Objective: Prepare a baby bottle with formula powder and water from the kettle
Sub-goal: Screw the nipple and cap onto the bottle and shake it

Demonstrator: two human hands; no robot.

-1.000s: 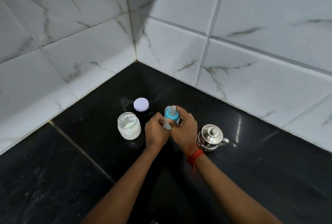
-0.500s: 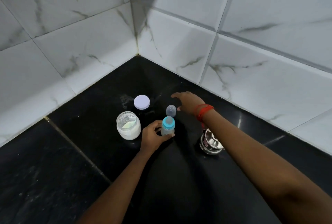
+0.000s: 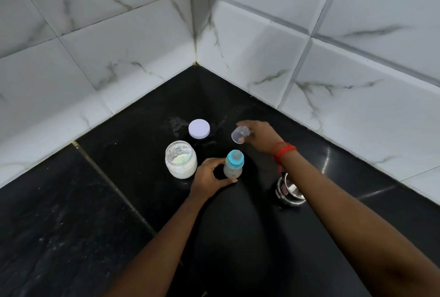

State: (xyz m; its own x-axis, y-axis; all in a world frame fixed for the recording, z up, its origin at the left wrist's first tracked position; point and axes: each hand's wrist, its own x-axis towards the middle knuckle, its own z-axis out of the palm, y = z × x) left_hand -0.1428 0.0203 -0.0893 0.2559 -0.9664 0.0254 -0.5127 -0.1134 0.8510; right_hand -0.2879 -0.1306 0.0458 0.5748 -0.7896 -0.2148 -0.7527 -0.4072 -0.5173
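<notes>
A small baby bottle (image 3: pixel 232 168) with a blue collar and teat stands on the black counter (image 3: pixel 119 213). My left hand (image 3: pixel 209 175) is wrapped around its lower body. Behind it, my right hand (image 3: pixel 258 136) holds the bottle's clear cap (image 3: pixel 240 134), tilted on its side, just above the counter. To the left of the bottle stands an open glass jar of white formula powder (image 3: pixel 181 160). A steel kettle (image 3: pixel 289 192) sits on the right, partly hidden under my right forearm.
The jar's pale lilac lid (image 3: pixel 199 128) lies flat behind the jar, with some spilled powder beside it. White marble-patterned tiled walls (image 3: pixel 262 58) meet in a corner close behind the items.
My right hand took the clear cap off the bottle and carried it back toward the wall. The cap, upright half a second ago, is tilted now. My left hand stays on the bottle.
</notes>
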